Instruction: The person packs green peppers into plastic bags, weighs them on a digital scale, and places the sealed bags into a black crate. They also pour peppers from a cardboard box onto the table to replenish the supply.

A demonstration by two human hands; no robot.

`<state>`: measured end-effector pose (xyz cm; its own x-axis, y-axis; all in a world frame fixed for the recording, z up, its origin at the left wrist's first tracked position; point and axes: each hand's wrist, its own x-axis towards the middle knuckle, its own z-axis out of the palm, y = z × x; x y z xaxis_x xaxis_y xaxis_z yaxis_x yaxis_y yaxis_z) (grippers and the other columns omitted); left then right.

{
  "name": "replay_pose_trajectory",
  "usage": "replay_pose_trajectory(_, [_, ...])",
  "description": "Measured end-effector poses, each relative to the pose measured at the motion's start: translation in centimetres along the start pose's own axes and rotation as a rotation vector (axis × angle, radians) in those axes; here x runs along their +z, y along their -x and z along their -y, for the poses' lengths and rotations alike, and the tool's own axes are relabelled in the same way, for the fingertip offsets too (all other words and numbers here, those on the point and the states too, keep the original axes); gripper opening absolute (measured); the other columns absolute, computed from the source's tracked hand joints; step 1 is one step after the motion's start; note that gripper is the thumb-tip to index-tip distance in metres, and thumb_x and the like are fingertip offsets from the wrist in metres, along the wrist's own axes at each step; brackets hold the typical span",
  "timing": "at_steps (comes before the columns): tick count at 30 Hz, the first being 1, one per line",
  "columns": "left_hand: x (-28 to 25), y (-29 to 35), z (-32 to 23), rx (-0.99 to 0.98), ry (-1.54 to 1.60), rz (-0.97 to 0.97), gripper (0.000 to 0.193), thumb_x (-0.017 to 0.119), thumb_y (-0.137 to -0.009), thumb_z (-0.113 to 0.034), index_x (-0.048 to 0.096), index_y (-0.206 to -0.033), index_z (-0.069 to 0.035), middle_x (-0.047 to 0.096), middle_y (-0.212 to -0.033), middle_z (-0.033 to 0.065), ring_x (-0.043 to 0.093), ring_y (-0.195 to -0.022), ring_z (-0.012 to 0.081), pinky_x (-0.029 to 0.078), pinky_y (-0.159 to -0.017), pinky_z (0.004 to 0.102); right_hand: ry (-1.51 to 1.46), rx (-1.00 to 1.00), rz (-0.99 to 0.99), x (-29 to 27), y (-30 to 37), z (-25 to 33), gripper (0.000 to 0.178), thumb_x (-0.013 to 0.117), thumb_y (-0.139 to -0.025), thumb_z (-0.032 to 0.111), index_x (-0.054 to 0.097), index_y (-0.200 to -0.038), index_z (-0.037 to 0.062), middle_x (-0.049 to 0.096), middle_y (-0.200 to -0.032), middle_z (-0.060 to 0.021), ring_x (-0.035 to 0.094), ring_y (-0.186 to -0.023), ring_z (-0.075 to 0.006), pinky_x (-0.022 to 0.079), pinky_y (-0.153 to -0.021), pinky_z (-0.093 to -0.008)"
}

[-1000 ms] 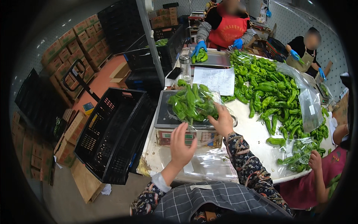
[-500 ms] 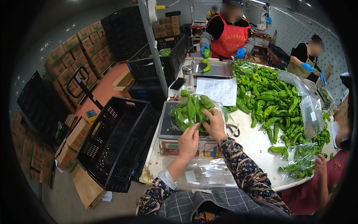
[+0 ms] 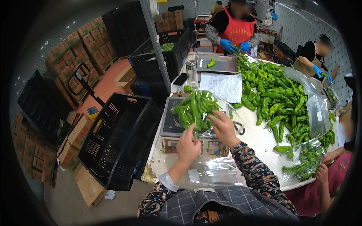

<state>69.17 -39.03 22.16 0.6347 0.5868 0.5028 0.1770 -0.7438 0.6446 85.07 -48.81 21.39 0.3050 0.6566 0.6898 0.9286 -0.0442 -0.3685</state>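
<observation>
- The clear bag of green peppers [image 3: 196, 109] sits on the dark platform of a weighing scale [image 3: 169, 122], in front of the person.
- Its longest peppers run away from the body, tips and stems hard to tell apart; the middle ones stand nearly in line with the view, and others lie slantwise.
- The left hand [image 3: 189, 147] is at the bag's near edge, fingers partly curled, index finger pointing away; whether it pinches the plastic, I cannot tell.
- The right hand [image 3: 225, 128] is at the bag's right side, its fingers moderately spread and bent toward the bag; its grip is unclear.
- On the white table [image 3: 260, 150], flat clear plastic [image 3: 215, 173] lies in front of the scale; a written sheet [image 3: 220, 86] and a lidded bottle [image 3: 191, 74] stand beyond it.
- Loose peppers [image 3: 279, 94] heap on the right.
- Black crates [image 3: 113, 143] stand at left; cartons [image 3: 68, 60] are stacked behind.
- Across the table, a co-worker in a red apron [image 3: 237, 30] wears blue gloves.
</observation>
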Motion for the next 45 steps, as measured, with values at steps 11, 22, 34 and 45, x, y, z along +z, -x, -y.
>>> replay_pose_trajectory(11, [-1.3, 0.4, 3.9, -0.376, 0.458, 0.246, 0.040, 0.044, -0.084, -0.003, 0.044, -0.124, -0.004, 0.048, -0.057, -0.0007, 0.044, -0.045, 0.0079, 0.040, -0.045, 0.0242, -0.293, 0.721, 0.097, -6.5, 1.5, -4.2, 0.016, 0.060, -0.080, 0.019, 0.059, -0.083, 0.0026, 0.056, -0.064, -0.0018, 0.052, -0.055, -0.0125, 0.041, -0.052, -0.0251])
replay_pose_trajectory(22, [-9.7, -8.0, -3.0, -0.377, 1.054, 0.161, 0.019, 0.041, -0.090, -0.009, 0.056, -0.099, -0.001, 0.041, -0.053, -0.0035, 0.033, -0.041, 0.0038, 0.035, -0.041, 0.0192, -1.321, 0.791, -0.122, -13.3, -5.9, 4.0, 0.017, 0.050, -0.087, 0.018, 0.053, -0.078, 0.0037, 0.038, -0.050, 0.0062, 0.031, -0.037, -0.0024, 0.028, -0.038, -0.0192])
replay_pose_trajectory(34, [-8.9, -9.4, 1.4, -0.395, 0.748, 0.111, 0.025, 0.045, -0.088, -0.008, 0.055, -0.110, -0.002, 0.047, -0.052, -0.0019, 0.038, -0.038, 0.0048, 0.034, -0.037, 0.0191, -0.896, 0.834, -0.101, -10.0, -6.7, 1.2, 0.013, 0.058, -0.083, 0.018, 0.053, -0.079, 0.0067, 0.037, -0.052, 0.0065, 0.032, -0.040, -0.0035, 0.028, -0.039, -0.0198])
replay_pose_trajectory(45, [-6.7, -1.8, 3.0, -0.646, 0.695, 0.460, 0.054, 0.046, -0.081, -0.005, 0.029, -0.133, -0.006, 0.063, -0.072, 0.0105, 0.060, -0.057, 0.0132, 0.045, -0.050, 0.0207, 0.147, 0.113, -0.143, -7.0, 0.4, 4.9, 0.032, 0.067, -0.068, 0.016, 0.059, -0.098, 0.0064, 0.058, -0.099, -0.0110, 0.053, -0.094, -0.0276, 0.040, -0.083, -0.0375])
